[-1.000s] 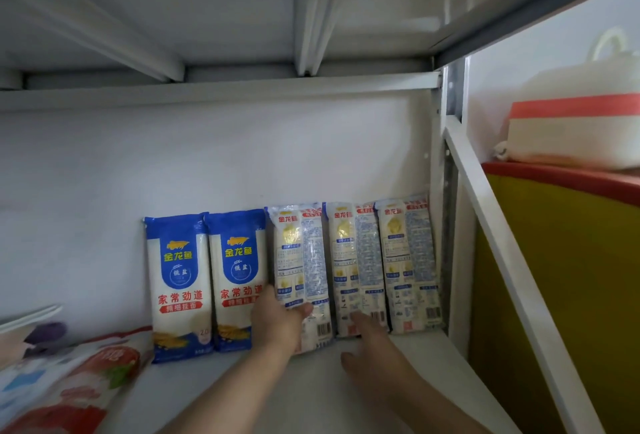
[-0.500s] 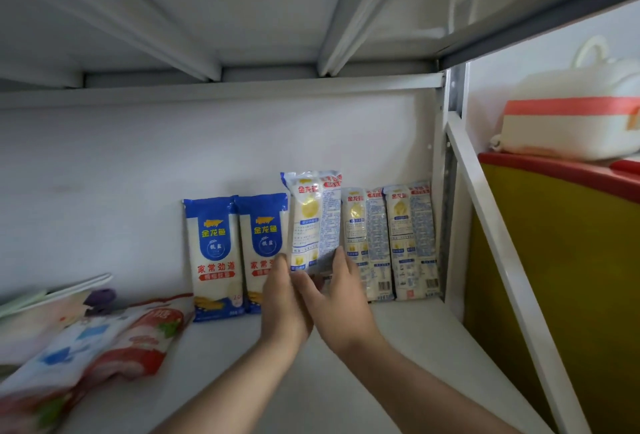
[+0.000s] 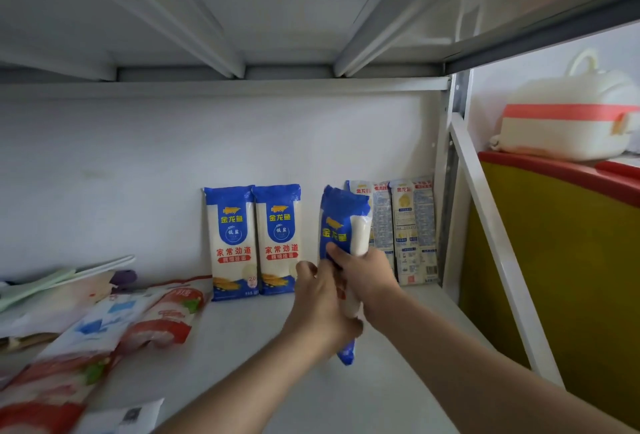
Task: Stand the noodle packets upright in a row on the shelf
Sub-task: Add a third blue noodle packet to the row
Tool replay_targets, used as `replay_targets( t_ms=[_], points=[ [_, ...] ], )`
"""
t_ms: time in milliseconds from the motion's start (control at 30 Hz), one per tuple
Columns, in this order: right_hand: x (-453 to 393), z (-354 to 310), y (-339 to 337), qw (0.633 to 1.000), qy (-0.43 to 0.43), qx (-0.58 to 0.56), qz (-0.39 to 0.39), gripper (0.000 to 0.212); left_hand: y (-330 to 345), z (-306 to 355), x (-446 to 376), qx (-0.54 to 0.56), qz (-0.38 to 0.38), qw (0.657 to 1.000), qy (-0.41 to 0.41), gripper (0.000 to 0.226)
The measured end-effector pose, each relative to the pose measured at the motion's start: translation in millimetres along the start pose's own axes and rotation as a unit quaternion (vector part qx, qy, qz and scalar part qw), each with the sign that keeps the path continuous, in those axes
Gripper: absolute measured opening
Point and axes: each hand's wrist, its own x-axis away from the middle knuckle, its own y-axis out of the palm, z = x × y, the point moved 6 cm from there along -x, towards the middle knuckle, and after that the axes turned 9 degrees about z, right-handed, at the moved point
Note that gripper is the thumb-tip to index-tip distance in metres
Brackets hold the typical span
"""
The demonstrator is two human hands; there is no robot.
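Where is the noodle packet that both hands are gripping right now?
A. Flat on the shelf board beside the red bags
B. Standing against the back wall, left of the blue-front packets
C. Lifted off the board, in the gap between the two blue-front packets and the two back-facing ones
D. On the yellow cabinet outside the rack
C: the left hand and right hand hold the held packet tilted above the shelf board, between the blue-front packets and the back-facing packets.

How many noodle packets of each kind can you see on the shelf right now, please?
Blue-front noodle packets standing against the wall: 2
Packets standing with printed backs showing: 2
Blue noodle packet held in both hands: 1
Total: 5
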Motion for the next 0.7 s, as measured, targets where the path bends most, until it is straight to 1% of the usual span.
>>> replay_targets(
  t_ms=[33, 67, 100, 167, 233, 300, 367, 467, 533, 700],
  points=[
    [-1.8, 2.5, -4.8, 1.000, 0.001, 0.004, -0.007, 0.023, -2.9, -1.1, 2.0, 0.027, -0.047, 0.998, -0.023, 0.067],
    [-3.7, 5.8, -8.9, 1.000, 0.006, -0.003, -0.023, 0.023, -9.8, -1.5, 1.3, 0.062, -0.072, 0.994, -0.045, 0.060],
    [-4.8, 8.5, -12.2, 0.999, 0.013, -0.025, -0.044, 0.023, -20.5, -2.5, -3.2, 0.098, -0.065, 0.991, -0.070, 0.050],
    [-3.5, 10.8, -15.1, 0.991, 0.024, -0.066, -0.110, 0.023, -46.0, -5.6, -17.0, 0.166, 0.001, 0.981, -0.100, 0.035],
    [1.1, 10.7, -13.5, 0.981, 0.037, -0.077, -0.175, 0.027, -64.1, -5.4, -29.6, 0.249, 0.035, 0.962, -0.107, 0.036],
    [7.5, 9.2, -9.6, 0.970, 0.051, -0.071, -0.227, 0.027, -72.4, -2.6, -39.4, 0.331, 0.027, 0.936, -0.120, 0.041],
    [15.1, 8.3, -5.7, 0.961, 0.064, -0.063, -0.261, 0.032, -74.6, 2.3, -44.5, 0.391, 0.002, 0.908, -0.149, 0.044],
    [25.9, 6.6, 0.4, 0.948, 0.073, -0.066, -0.303, 0.039, -72.5, 10.9, -43.0, 0.476, -0.015, 0.861, -0.178, 0.041],
    [30.8, 4.8, 3.3, 0.942, 0.069, -0.070, -0.322, 0.034, -71.8, 11.9, -41.1, 0.503, 0.007, 0.845, -0.181, 0.036],
    [34.9, 1.7, 4.0, 0.939, 0.067, -0.072, -0.331, 0.029, -75.0, 10.5, -40.8, 0.498, 0.093, 0.846, -0.168, 0.023]
  ],
)
